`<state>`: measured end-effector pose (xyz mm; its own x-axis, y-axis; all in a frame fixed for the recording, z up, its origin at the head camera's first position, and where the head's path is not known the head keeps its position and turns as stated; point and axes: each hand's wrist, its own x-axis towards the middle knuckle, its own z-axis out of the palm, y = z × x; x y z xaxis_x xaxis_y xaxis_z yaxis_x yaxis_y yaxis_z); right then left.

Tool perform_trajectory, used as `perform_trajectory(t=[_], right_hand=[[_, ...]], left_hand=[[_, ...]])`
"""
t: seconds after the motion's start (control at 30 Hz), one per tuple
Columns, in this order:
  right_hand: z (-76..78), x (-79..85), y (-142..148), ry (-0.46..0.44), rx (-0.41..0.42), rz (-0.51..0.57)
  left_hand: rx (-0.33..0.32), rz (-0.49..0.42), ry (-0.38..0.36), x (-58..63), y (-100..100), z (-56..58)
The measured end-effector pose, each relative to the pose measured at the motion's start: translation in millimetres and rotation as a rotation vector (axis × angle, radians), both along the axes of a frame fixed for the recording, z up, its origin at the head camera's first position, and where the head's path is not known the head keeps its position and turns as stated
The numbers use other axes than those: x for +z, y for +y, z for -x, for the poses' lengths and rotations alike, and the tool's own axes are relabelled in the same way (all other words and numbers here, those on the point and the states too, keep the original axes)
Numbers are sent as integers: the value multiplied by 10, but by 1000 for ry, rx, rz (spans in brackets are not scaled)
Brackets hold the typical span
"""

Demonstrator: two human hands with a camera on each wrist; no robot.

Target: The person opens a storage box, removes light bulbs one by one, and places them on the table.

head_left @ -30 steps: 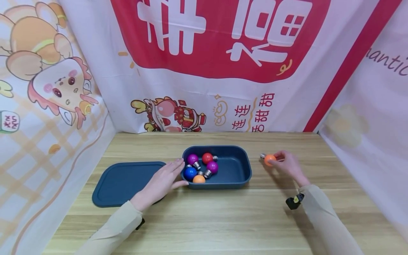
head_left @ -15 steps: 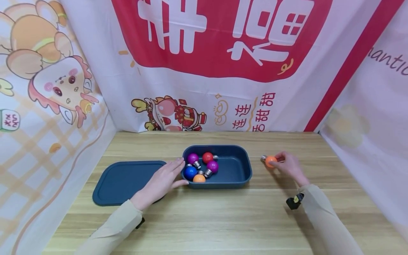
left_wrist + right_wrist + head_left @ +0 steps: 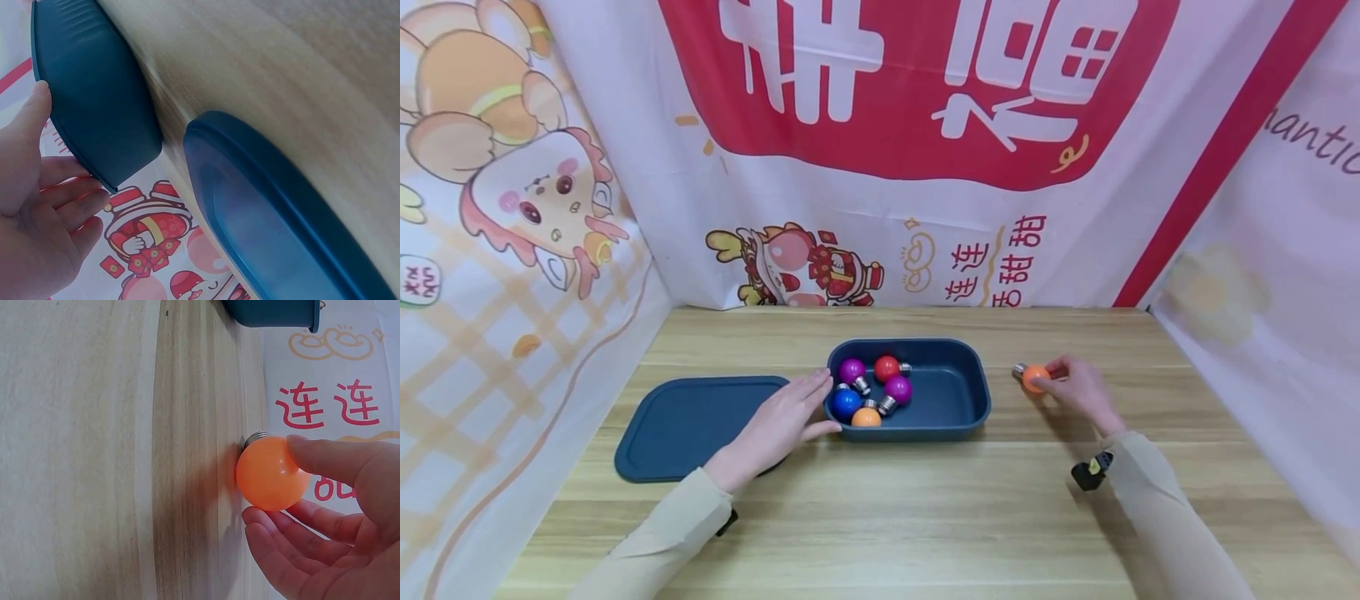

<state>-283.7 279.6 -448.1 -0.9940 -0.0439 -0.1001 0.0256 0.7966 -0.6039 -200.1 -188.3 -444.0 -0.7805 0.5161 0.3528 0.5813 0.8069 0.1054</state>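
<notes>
My right hand (image 3: 1081, 390) pinches an orange light bulb (image 3: 1037, 379) between thumb and fingertips, right of the container. The bulb's metal screw base points left toward the container and lies close to the tabletop, as the right wrist view shows its orange globe (image 3: 272, 474) large. My left hand (image 3: 782, 423), fingers extended, touches the left end of the dark blue container (image 3: 958, 434); its thumb is at the near corner. Inside that container's left half lie two purple bulbs (image 3: 898, 389), a red bulb (image 3: 886, 368), a blue bulb (image 3: 846, 405) and a pale orange bulb (image 3: 867, 417).
A dark blue lid (image 3: 692, 425) lies flat on the wooden table (image 3: 925, 525) to the left, partly under my left hand and forearm in the head view. Printed cloth walls (image 3: 880, 192) close off the back and both sides.
The scene in the head view shifts very slightly. Both hands, the orange bulb and the container keep nearly the same places.
</notes>
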Motion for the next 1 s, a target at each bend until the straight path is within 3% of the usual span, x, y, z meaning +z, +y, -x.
perform_trajectory(t=[0.33,1.0], right_hand=[[1,13,-10,-35,-28,10],[-36,53,23,-35,-7,20]], left_hand=[[3,2,5,-1,-2,7],[2,0,0,-19,-2,15]])
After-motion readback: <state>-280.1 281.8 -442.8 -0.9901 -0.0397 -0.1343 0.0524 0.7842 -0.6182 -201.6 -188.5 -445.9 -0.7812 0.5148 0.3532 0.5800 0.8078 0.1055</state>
